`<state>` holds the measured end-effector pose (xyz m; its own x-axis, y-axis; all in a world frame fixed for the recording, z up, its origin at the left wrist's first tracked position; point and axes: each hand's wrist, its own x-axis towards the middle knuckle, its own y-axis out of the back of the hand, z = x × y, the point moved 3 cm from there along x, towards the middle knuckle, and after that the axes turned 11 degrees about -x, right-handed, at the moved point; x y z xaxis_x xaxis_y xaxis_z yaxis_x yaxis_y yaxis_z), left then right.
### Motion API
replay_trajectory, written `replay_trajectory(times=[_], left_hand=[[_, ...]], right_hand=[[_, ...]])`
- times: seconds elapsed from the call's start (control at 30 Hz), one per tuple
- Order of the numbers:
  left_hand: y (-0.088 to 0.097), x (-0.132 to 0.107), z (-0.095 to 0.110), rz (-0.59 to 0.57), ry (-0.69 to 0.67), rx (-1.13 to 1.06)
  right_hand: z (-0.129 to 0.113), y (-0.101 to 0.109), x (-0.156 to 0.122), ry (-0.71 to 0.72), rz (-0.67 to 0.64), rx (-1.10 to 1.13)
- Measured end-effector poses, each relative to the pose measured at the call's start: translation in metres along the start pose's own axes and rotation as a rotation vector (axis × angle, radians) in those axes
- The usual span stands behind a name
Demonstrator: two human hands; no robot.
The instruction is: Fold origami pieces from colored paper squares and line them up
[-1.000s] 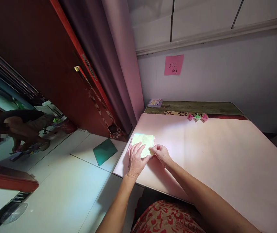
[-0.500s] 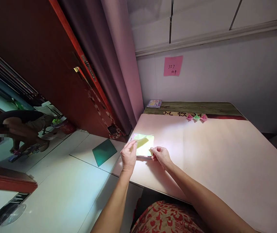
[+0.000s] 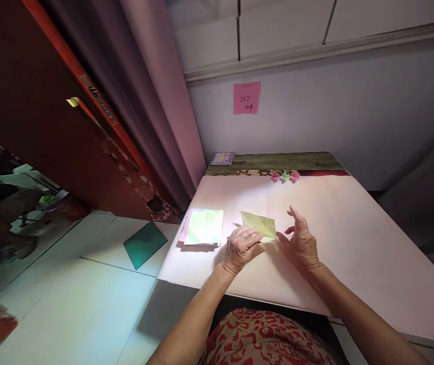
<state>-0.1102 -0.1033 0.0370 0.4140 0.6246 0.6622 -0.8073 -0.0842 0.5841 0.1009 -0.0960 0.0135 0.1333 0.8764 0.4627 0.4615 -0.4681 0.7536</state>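
A thin yellow sheet of paper [image 3: 259, 223] tilts above the table in front of me. My left hand [image 3: 240, 247] pinches its lower left edge, with the fingers bent over it. Beside the sheet's right corner is my right hand [image 3: 301, 241], its fingers spread apart and holding nothing. Whether a right fingertip touches that corner I cannot tell. To the left lies a stack of coloured paper [image 3: 203, 227], with a pale green-yellow sheet on top and pink edges showing beneath.
Three small folded paper pieces [image 3: 285, 176], two pink and one green, sit at the table's far side. A small boxed pack [image 3: 222, 158] lies at the back left corner. A green square [image 3: 145, 245] is on the floor. Another person's leg [image 3: 7, 223] shows at far left.
The yellow sheet has come off the stack and moved right with my left hand. My right hand has left the stack and opened. The view has shifted to the right.
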Motion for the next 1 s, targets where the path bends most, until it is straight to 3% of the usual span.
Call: replay_trajectory(times=[0.13, 0.23, 0.37, 0.6, 0.83, 1.0], left_hand=[[-0.027, -0.003, -0.003, -0.135, 0.018, -0.052], [-0.032, -0.009, -0.003, -0.196, 0.045, -0.104], [-0.028, -0.018, -0.01, -0.25, 0.118, -0.138], [-0.018, -0.019, -0.023, -0.274, 0.197, 0.082], [-0.035, -0.009, -0.001, -0.393, 0.021, 0.229], [-0.05, -0.005, 0.019, -0.422, -0.006, 0.35]], right_hand=[[0.022, 0.012, -0.008, 0.364, -0.106, -0.248], [0.034, 0.008, -0.01, 0.502, -0.194, -0.274], [0.044, -0.001, -0.007, 0.495, -0.246, -0.171], [0.049, -0.006, -0.007, 0.468, -0.2, -0.052], [0.05, -0.005, -0.009, 0.454, -0.113, -0.123], [0.042, -0.002, -0.016, 0.519, -0.241, -0.217]])
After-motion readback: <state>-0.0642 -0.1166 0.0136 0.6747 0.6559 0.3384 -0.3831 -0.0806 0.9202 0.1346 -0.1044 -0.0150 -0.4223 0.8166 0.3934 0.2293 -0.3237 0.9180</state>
